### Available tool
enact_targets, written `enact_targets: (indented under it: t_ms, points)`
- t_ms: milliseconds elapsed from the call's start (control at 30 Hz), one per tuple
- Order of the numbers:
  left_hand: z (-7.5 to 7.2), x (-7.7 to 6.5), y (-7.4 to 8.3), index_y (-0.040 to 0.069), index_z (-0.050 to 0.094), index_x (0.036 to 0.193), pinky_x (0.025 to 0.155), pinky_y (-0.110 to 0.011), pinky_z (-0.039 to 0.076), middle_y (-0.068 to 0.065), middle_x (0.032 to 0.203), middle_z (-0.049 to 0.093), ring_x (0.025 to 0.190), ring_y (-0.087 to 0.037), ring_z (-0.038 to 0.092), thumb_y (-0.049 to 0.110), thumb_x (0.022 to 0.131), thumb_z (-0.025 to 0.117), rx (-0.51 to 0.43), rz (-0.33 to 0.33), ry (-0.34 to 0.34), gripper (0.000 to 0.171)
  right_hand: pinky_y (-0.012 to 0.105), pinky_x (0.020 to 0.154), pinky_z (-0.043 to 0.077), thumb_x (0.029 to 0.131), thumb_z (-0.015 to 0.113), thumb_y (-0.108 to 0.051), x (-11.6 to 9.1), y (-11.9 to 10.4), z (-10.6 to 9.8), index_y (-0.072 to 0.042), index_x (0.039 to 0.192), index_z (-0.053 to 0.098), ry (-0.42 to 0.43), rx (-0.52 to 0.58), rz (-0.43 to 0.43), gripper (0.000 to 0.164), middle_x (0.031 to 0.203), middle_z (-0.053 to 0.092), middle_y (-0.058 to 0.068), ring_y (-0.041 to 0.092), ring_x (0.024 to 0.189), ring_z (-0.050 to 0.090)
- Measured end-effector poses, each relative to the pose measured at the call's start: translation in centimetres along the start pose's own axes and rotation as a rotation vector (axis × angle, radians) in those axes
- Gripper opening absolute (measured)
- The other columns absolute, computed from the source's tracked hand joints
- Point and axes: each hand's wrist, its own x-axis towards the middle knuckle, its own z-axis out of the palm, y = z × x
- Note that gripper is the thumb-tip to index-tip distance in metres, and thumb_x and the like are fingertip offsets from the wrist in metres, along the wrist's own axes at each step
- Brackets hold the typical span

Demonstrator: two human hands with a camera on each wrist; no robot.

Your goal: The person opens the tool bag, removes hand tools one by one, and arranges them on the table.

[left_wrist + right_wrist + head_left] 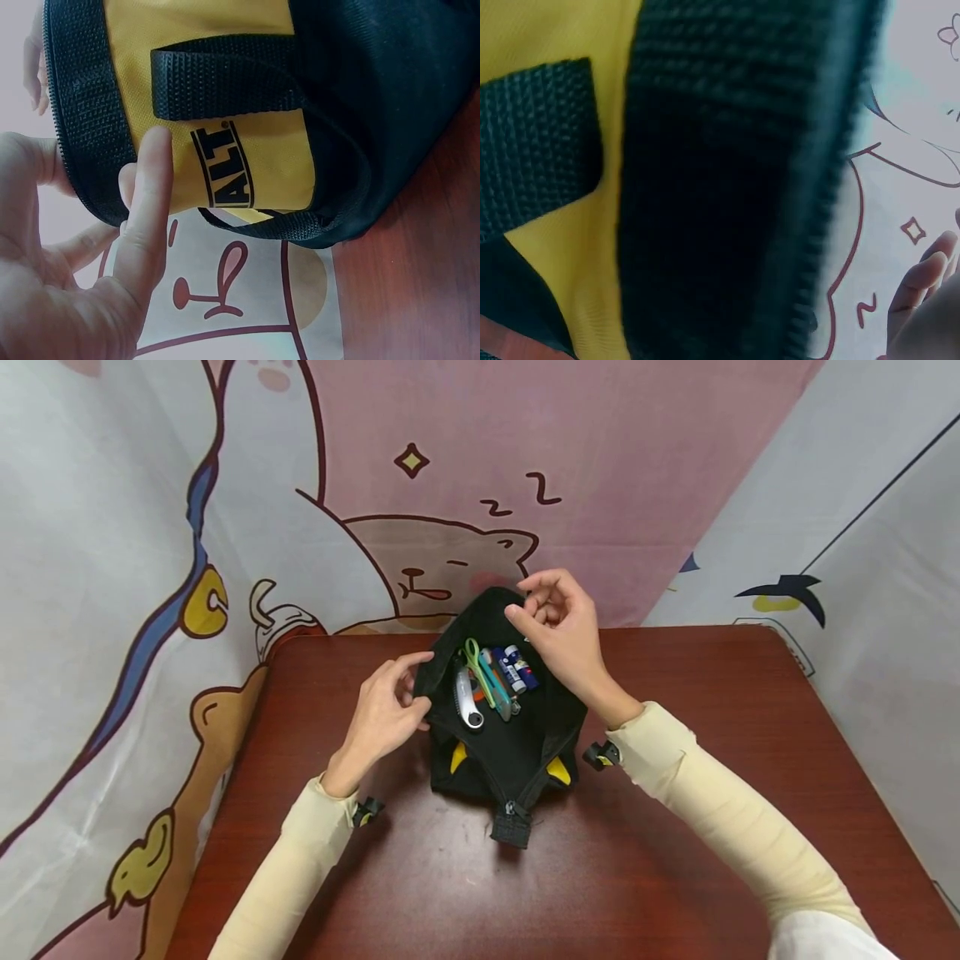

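A black and yellow zip tool bag [517, 735] stands on the table, its mouth spread wide. Inside lie a white-handled rotary cutter [466, 700], green-handled scissors [472, 652], a teal utility knife [496, 687] and blue-and-white tubes [517, 668]. My left hand [386, 706] holds the bag's left rim; in the left wrist view one finger lies outside on the yellow side [262, 165] and another passes behind the zip edge. My right hand [566, 631] hovers at the back right rim, thumb and index finger apart, holding nothing. The right wrist view shows it beside the zip edge [810, 225].
The brown table [675, 843] extends around the bag. Printed cartoon cloth [600, 460] hangs behind it and along both sides. A webbing tab with the zip pull [512, 827] points toward me at the bag's front.
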Motion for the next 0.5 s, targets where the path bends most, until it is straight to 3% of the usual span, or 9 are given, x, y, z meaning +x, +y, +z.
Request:
enact_targets:
  t_ms: [267,500]
  points:
    - [0.1,-0.1,0.0,0.014,0.068,0.150,0.054,-0.030,0.065,-0.010,0.097,0.050,0.069,-0.023,0.058,-0.005,0.088,0.063,-0.032,-0.008,-0.009,0.065,0.021,0.062,0.051,0.096,0.082,-0.001,-0.5,2.2,0.6,0.008,0.125,0.067,-0.108,-0.090,0.095,0.033,0.092,0.067,0.009,0.014,0.069,0.062]
    - [0.1,-0.1,-0.2,0.015,0.068,0.151,0.054,-0.029,0.065,-0.010,0.097,0.051,0.069,-0.023,0.058,-0.004,0.089,0.064,-0.012,0.006,-0.005,0.065,0.023,0.070,0.056,0.096,0.085,-0.006,-1.2,4.2,0.9,-0.002,0.124,0.070,-0.161,-0.138,0.145,0.032,0.098,0.070,0.014,0.016,0.076,0.068]
